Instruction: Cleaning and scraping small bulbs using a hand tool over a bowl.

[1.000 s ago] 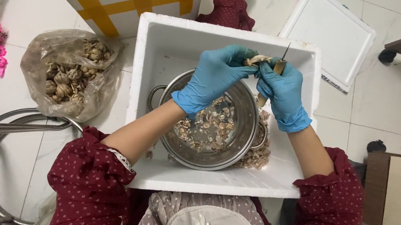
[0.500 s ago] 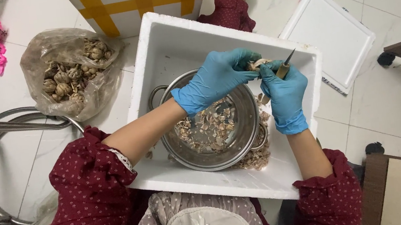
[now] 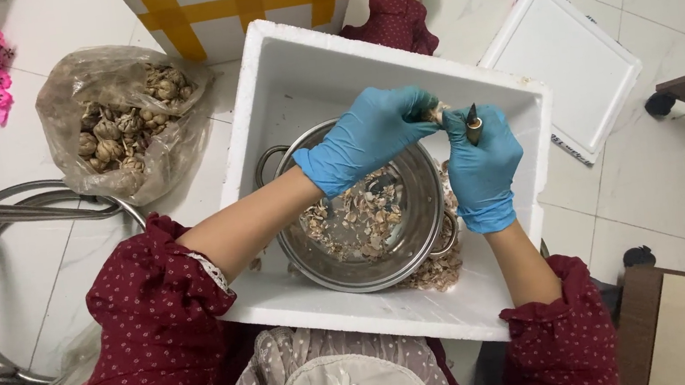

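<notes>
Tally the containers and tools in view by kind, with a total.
White foam box: 1
Foam lid: 1
Steel pot: 1
Plastic bag of shells: 1
Small knife, in the right hand: 1
Blue gloves, counting the left hand: 2
Total: 7

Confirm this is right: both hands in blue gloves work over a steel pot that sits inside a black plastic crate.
Not quite. The head view shows the steel pot sitting inside a white foam box, not a black plastic crate. Both the left hand and right hand do wear blue gloves above it.
</notes>
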